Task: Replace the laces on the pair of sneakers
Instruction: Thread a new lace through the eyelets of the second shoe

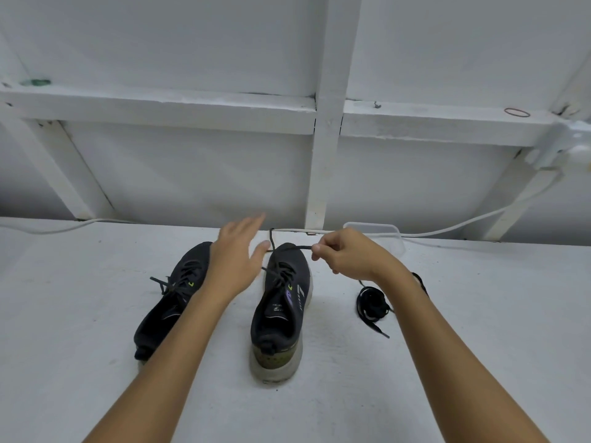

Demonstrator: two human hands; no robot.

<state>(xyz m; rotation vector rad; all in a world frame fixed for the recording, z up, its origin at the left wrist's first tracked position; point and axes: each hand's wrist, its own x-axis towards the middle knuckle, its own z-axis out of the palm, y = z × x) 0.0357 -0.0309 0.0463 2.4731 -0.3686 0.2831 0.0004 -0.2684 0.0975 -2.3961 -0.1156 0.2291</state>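
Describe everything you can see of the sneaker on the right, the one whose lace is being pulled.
The right sneaker is dark grey to black, apparently fabric, with a thick off-white sole, scuffed and yellowed at the heel. It stands upright on the white table, heel toward the camera. Pale stripes and a purple mark sit on its side, a small green tag by the eyelets. Its dark lace is loosened; the right hand pinches one end in its fingers, drawn out above the toe.

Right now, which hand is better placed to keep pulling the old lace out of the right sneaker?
The right hand. It already pinches the old lace, stretched over the right sneaker. The left hand is open above the left sneaker and holds nothing.
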